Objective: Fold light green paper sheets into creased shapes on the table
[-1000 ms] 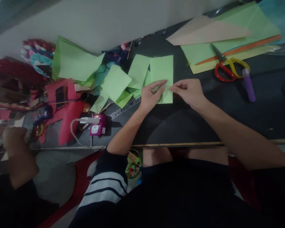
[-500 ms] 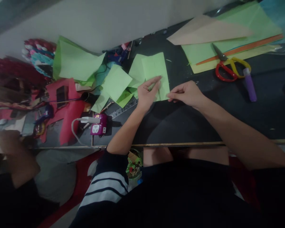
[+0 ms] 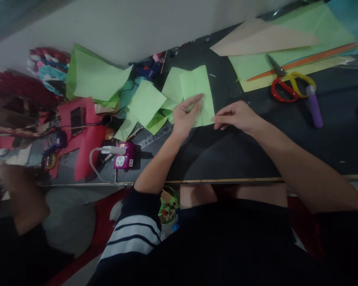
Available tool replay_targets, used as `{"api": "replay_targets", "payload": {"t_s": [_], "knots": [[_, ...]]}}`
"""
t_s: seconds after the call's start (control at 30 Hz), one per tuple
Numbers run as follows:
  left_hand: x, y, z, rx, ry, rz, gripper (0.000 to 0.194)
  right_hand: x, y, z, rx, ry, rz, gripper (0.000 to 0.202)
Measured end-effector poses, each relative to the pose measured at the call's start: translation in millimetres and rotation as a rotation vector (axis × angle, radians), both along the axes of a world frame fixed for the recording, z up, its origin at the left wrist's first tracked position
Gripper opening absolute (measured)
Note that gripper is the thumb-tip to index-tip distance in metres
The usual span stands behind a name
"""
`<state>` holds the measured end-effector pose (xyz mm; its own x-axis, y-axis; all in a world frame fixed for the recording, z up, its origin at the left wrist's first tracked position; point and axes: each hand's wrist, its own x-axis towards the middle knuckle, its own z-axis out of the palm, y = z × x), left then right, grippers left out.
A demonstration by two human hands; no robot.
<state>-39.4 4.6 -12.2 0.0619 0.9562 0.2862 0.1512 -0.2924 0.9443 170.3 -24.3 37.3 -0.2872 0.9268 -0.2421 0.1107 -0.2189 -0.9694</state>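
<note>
A light green folded paper (image 3: 207, 89) lies on the dark table, its crease running from top to bottom. My left hand (image 3: 186, 115) rests on its lower left part, fingers apart and flat, pressing on the sheet. At the paper's lower right corner, my right hand (image 3: 237, 116) has its thumb and index finger pinched on the edge. More green sheets (image 3: 147, 103) lie just left of my left hand, one of them partly under the folded paper.
Scissors (image 3: 286, 83) and a purple glue stick (image 3: 315, 107) lie right, beside stacked coloured paper (image 3: 265, 37). A purple plug adapter (image 3: 125, 157), metal ruler (image 3: 155, 137) and red paper (image 3: 89, 151) are left. Another person's arm (image 3: 24, 194) is at far left.
The folded paper's right side and my right hand have shifted slightly to the right. My left hand has stayed nearly still. The other person's hand at far left has moved a little.
</note>
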Motion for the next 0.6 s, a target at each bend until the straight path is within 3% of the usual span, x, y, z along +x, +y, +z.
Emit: {"api": "replay_targets", "payload": {"t_s": [0.3, 0.6], "knots": [[4.7, -4.0, 0.3, 0.027, 0.003, -0.063, 0.036, -11.6, -4.8, 4.2, -0.003, 0.023, -0.042, 0.04], [-4.1, 7.6, -13.0, 0.157, 0.086, -0.177, 0.057, -9.4, -4.3, -1.1, 0.022, 0.027, -0.072, 0.042]]}}
